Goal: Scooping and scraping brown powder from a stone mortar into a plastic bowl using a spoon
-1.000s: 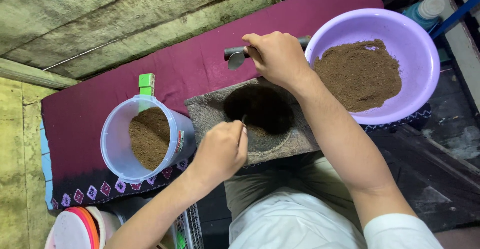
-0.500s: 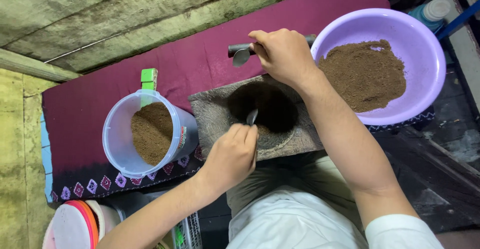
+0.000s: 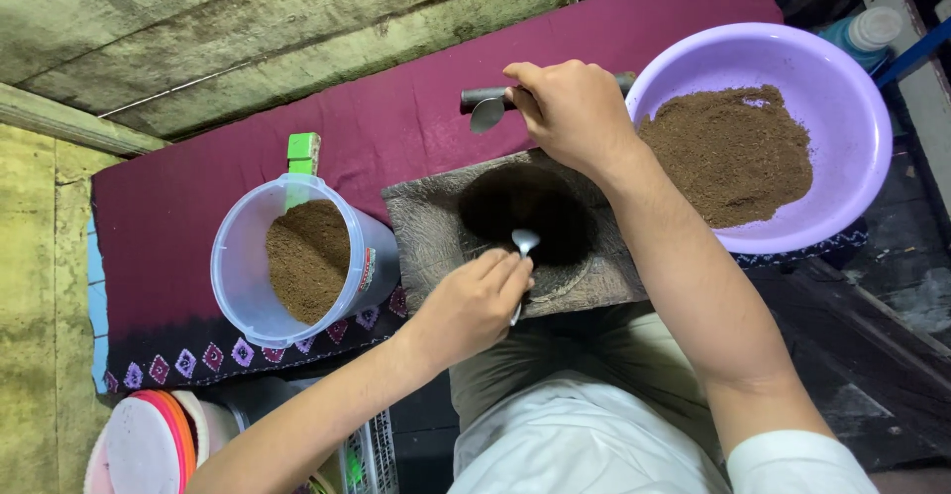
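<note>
Stone, flat and grey with a dark hollow, the grinding slab (image 3: 466,226) sits at the near edge of the maroon cloth-covered bench (image 3: 396,127). Left hand (image 3: 474,304) is clamped on a small metal spoon (image 3: 523,244), bowl tipped into the hollow. Right hand (image 3: 575,112) grips a second spoon (image 3: 487,113) and a grey roller (image 3: 482,97) beyond the slab, likely parked clear. Clear plastic jug (image 3: 297,261) and lilac basin (image 3: 768,127), both holding brown powder, flank the slab closely; open cloth lies toward the far left corner.

Soft, even light fell from overhead. The mortar hollow (image 3: 530,219) stayed dark at centre; corners toward four o'clock sat dim.
</note>
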